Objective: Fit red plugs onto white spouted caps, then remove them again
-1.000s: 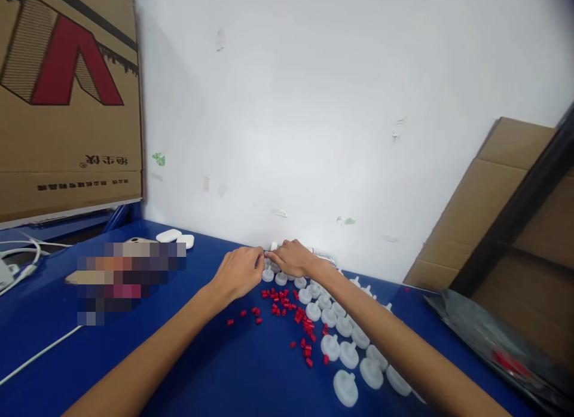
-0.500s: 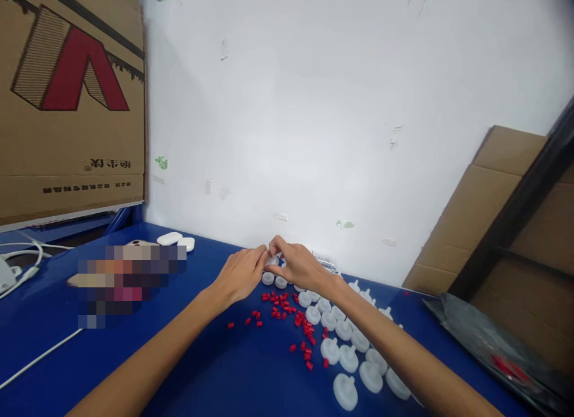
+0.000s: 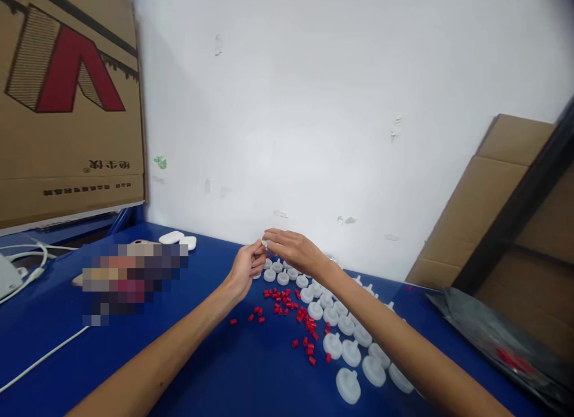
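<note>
Fingertip to fingertip, my two hands meet above the far part of the blue table. My left hand [image 3: 244,267] is closed in a pinch on a small white plastic piece [image 3: 265,244], mostly hidden by the fingers. My right hand [image 3: 293,250] comes in from the right, its fingers bent round the same piece. Below them stand white round plastic caps with short stems [image 3: 283,278], spread in rows toward the right front. Small red plastic sleeves [image 3: 280,299] lie loose in front of the hands, beside the white caps.
At left, a phone-like thing, blurred out, lies beside a white earbud case [image 3: 171,237] and a white cable [image 3: 45,358]. A big printed carton [image 3: 72,136] stands at upper left. The white wall [image 3: 287,106] borders the table; a grey plastic bag [image 3: 488,339] lies right.
My hands have shifted slightly up and left, uncovering white caps below. My left fingers have curled inward and my right hand has turned flatter over the piece. The camera view has shifted slightly.
</note>
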Demonstrator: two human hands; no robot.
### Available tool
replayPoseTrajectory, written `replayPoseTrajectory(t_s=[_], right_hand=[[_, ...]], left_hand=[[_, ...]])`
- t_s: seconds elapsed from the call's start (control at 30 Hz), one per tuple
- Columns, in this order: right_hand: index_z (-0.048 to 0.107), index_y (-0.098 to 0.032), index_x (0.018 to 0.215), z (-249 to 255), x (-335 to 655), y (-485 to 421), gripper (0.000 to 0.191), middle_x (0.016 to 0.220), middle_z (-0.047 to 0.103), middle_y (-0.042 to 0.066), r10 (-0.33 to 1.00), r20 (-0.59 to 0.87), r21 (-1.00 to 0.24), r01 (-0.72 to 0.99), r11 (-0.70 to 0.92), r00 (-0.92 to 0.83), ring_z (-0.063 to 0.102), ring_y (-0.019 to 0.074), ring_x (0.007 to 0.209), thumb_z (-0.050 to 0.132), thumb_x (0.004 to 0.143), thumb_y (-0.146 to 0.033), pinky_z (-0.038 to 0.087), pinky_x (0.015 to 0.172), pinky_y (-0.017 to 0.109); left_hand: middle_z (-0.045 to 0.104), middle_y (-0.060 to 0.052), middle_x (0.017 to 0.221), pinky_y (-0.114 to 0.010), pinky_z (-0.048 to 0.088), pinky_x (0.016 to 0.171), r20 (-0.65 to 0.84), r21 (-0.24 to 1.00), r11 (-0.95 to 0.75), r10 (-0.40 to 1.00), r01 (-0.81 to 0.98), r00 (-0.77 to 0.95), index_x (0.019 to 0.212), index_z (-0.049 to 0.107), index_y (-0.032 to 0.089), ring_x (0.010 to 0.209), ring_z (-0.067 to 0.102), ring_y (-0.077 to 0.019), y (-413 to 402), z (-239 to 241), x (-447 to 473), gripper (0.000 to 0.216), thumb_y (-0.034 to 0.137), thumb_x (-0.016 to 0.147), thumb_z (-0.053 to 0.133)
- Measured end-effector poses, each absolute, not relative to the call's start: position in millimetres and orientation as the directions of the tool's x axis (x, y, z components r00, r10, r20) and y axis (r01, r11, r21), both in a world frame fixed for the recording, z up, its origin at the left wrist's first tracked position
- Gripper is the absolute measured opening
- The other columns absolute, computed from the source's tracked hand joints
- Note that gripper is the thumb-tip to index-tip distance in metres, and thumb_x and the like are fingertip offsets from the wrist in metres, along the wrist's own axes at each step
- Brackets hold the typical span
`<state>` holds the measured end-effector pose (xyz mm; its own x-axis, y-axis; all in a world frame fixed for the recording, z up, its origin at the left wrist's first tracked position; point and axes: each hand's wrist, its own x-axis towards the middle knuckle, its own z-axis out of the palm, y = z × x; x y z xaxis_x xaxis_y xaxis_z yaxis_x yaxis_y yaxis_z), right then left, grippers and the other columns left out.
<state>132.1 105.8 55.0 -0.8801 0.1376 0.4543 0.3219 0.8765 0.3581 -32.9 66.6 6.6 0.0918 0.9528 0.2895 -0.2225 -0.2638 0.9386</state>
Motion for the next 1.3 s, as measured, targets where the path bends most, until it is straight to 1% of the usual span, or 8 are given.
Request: replayPoseTrajectory(t_s=[0.23, 0.43, 0.53, 0.63, 0.87, 1.1, 1.2, 1.3], right_hand=[[0.059, -0.017, 0.104, 59, 110, 126, 0.027, 0.129, 0.063, 0.013, 0.065, 0.406, 0.501, 0.281, 0.818, -0.912, 0.053, 0.0202, 0.133, 0.038, 0.1, -0.001, 0.053, 0.099, 0.036], [0.059, -0.015, 0.103, 59, 109, 121, 0.024, 0.125, 0.064, 0.015, 0.083, 0.342, 0.554, 0.272, 0.787, -0.936, 0.059, 0.0234, 0.123, 0.042, 0.096, 0.001, 0.054, 0.092, 0.036], [0.057, -0.016, 0.11, 55, 116, 109, 0.029, 0.118, 0.065, 0.015, 0.114, 0.301, 0.567, 0.274, 0.777, -0.947, 0.063, 0.0225, 0.111, 0.04, 0.095, 0.003, 0.054, 0.089, 0.038], [0.055, -0.017, 0.112, 52, 126, 100, 0.033, 0.116, 0.065, 0.014, 0.138, 0.289, 0.57, 0.286, 0.771, -0.947, 0.063, 0.022, 0.106, 0.037, 0.093, 0.005, 0.053, 0.09, 0.039], [0.057, -0.018, 0.108, 46, 160, 91, 0.028, 0.112, 0.068, 0.011, 0.139, 0.36, 0.535, 0.326, 0.78, -0.923, 0.063, 0.0194, 0.11, 0.035, 0.099, -0.002, 0.053, 0.089, 0.034], [0.059, -0.02, 0.111, 44, 172, 83, 0.028, 0.121, 0.068, 0.008, 0.132, 0.4, 0.486, 0.332, 0.809, -0.907, 0.06, 0.0158, 0.12, 0.036, 0.102, -0.006, 0.05, 0.095, 0.03], [0.06, -0.022, 0.113, 54, 183, 94, 0.027, 0.126, 0.067, 0.006, 0.18, 0.432, 0.44, 0.38, 0.814, -0.884, 0.06, 0.0149, 0.12, 0.038, 0.102, -0.008, 0.05, 0.092, 0.029], [0.061, -0.019, 0.103, 65, 204, 109, 0.028, 0.109, 0.072, 0.006, 0.31, 0.519, 0.354, 0.531, 0.77, -0.797, 0.066, 0.0159, 0.102, 0.036, 0.102, -0.006, 0.051, 0.078, 0.027]], left_hand=[[0.018, 0.011, 0.052, -0.021, 0.021, 0.039, 0.275, 0.93, -0.258, 0.961, -0.262, 0.029, 0.067, 0.027, 0.024, 0.039, 0.014, -0.0075, 68, 14, -43, 0.037, 0.048, 0.093, 0.039], [0.027, 0.007, 0.05, -0.026, 0.024, 0.046, 0.317, 0.94, -0.31, 0.948, 0.14, -0.025, 0.063, 0.03, 0.024, 0.041, 0.03, -0.0114, 74, 14, -56, 0.039, 0.042, 0.097, 0.033], [0.046, 0.002, 0.057, -0.027, 0.028, 0.057, 0.398, 0.843, -0.348, 0.917, 0.409, -0.039, 0.067, 0.044, 0.023, 0.058, 0.052, -0.0182, 70, 14, -61, 0.032, 0.037, 0.095, 0.044], [0.056, 0.0, 0.066, -0.029, 0.029, 0.065, 0.471, 0.699, -0.395, 0.881, 0.596, 0.032, 0.076, 0.049, 0.024, 0.071, 0.058, -0.0222, 64, 15, -61, 0.023, 0.033, 0.096, 0.044], [0.066, 0.0, 0.078, -0.029, 0.031, 0.063, 0.483, 0.48, -0.531, 0.825, 0.699, 0.295, 0.081, 0.052, 0.024, 0.069, 0.058, -0.0198, 53, 16, -43, 0.032, 0.039, 0.101, 0.032], [0.059, 0.002, 0.068, -0.029, 0.031, 0.061, 0.486, 0.516, -0.52, 0.832, 0.681, 0.268, 0.084, 0.053, 0.023, 0.062, 0.052, -0.0182, 45, 15, -23, 0.033, 0.04, 0.101, 0.031], [0.047, 0.003, 0.061, -0.027, 0.034, 0.058, 0.492, 0.576, -0.51, 0.84, 0.639, 0.228, 0.073, 0.042, 0.023, 0.058, 0.046, -0.0163, 47, 16, -16, 0.046, 0.049, 0.103, 0.019], [0.032, 0.005, 0.057, -0.027, 0.033, 0.053, 0.485, 0.604, -0.499, 0.849, 0.622, 0.209, 0.067, 0.026, 0.024, 0.052, 0.036, -0.0141, 51, 15, -23, 0.048, 0.051, 0.104, 0.012]])
